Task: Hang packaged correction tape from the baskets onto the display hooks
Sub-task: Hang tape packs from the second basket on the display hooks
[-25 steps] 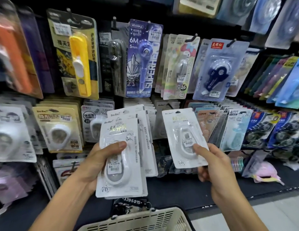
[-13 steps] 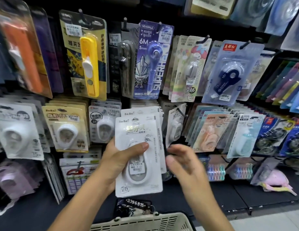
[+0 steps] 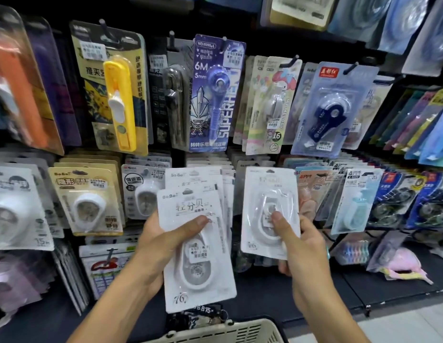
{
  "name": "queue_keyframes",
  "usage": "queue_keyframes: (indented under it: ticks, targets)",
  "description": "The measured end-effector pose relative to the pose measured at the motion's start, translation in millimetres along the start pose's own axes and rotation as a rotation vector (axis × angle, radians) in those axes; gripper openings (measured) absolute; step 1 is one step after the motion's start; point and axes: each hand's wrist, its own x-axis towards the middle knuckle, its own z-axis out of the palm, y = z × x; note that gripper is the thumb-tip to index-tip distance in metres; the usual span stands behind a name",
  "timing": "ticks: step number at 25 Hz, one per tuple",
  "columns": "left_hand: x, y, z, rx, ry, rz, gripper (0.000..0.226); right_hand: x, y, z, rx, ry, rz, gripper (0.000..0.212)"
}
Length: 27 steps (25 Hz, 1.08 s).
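Half a second earlier the right hand (image 3: 303,246) was bare and reaching toward the stack; now it held a single white pack (image 3: 268,211) of correction tape, peeled off to the right of the rest. Its thumb lay across the clear blister and its fingers were curled behind the card, so the pack was pinched upright in front of the lower row of the display, just beside the left hand's stack but not touching it.

The left hand (image 3: 163,246) gripped the stack of white packs (image 3: 198,246), thumb pressed over the front card and fingers wrapped behind; several more cards fanned out behind and above the front one. How many were in the stack could not be told, since their edges blurred together.

Below both hands the rim of a cream basket (image 3: 215,331) showed at the bottom edge. Behind them, other packaged correction tapes hung on the black display: a yellow pack (image 3: 119,102) at upper left, a blue "6M" pack (image 3: 215,95) in the middle, and a navy dispenser pack (image 3: 331,112) to the right.
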Motion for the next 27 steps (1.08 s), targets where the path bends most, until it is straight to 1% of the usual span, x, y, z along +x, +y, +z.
queue_keyframes:
  ticks: [1, 3, 5, 6, 8, 9, 10, 11, 12, 13, 14, 15, 16, 18, 19, 20, 21, 22, 24, 27]
  targets:
    - [0.2, 1.1, -1.5, -0.017, 0.016, 0.027, 0.061, 3.0, 1.4, -8.2, -0.015, 0.007, 0.007, 0.044]
    - [1.7, 3.9, -4.2, -0.057, 0.024, 0.069, 0.047, 6.2, 0.9, -16.4, -0.026, -0.039, 0.029, 0.047]
    - [1.9, 4.3, -2.8, -0.065, 0.021, 0.082, 0.043, 14.9, 1.1, -18.1, -0.049, -0.056, 0.056, 0.044]
    - [1.3, 4.0, -0.6, -0.056, 0.027, 0.083, 0.044, 21.0, 1.1, -16.7, -0.065, -0.042, 0.087, 0.044]
    - [-1.2, 2.5, 3.2, -0.029, 0.054, 0.086, 0.055, 29.0, 3.4, -14.0, -0.113, 0.014, 0.17, 0.049]
    - [-2.6, 3.1, 4.7, -0.018, 0.071, 0.094, 0.062, 26.6, 5.7, -12.0, -0.168, 0.042, 0.157, 0.048]
    - [-4.0, 4.3, 6.7, -0.003, 0.093, 0.111, 0.067, 20.1, 9.2, -10.1, -0.244, 0.041, 0.069, 0.041]
    - [-4.4, 5.2, 9.7, 0.014, 0.113, 0.134, 0.07, 9.5, 12.5, -6.8, -0.293, -0.019, -0.052, 0.035]
    - [-4.4, 5.7, 13.7, 0.027, 0.123, 0.158, 0.072, -4.0, 13.3, -0.5, -0.297, -0.139, -0.149, 0.031]
    - [-4.3, 5.5, 18.8, 0.033, 0.122, 0.178, 0.071, -16.8, 13.7, 7.6, -0.281, -0.279, -0.2, 0.036]
    - [-4.5, 4.9, 23.8, 0.038, 0.116, 0.184, 0.069, -26.3, 14.8, 15.9, -0.283, -0.378, -0.213, 0.043]
    - [-4.9, 4.1, 27.2, 0.048, 0.103, 0.179, 0.068, -31.6, 16.8, 22.8, -0.29, -0.42, -0.223, 0.046]
    - [-5.2, 4.3, 28.3, 0.062, 0.076, 0.167, 0.069, -33.2, 17.8, 28.5, -0.27, -0.414, -0.223, 0.043]
    - [-4.7, 7.1, 22.2, 0.063, -0.026, 0.118, 0.075, -28.3, 16.8, 31.3, -0.099, -0.351, -0.15, 0.034]
    - [-4.5, 8.7, 16.7, 0.042, -0.077, 0.089, 0.078, -23.0, 15.4, 29.1, 0.014, -0.318, -0.089, 0.035]
    - [-4.1, 10.0, 12.0, 0.014, -0.111, 0.066, 0.08, -18.2, 12.3, 25.1, 0.104, -0.279, -0.036, 0.04]
    - [-3.3, 10.1, 8.3, -0.004, -0.118, 0.06, 0.081, -12.6, 9.7, 19.6, 0.151, -0.241, -0.01, 0.044]
    - [-2.1, 9.1, 5.9, -0.006, -0.1, 0.069, 0.082, -8.8, 6.1, 14.7, 0.159, -0.2, -0.003, 0.044]
    - [0.0, 7.3, 4.5, -0.01, -0.023, 0.101, 0.081, -2.5, 3.7, 3.3, 0.084, -0.092, 0.004, 0.036]
    - [3.1, 9.5, -0.9, -0.066, 0.055, 0.147, 0.068, 2.4, 7.4, -14.2, -0.019, 0.009, 0.011, 0.011]
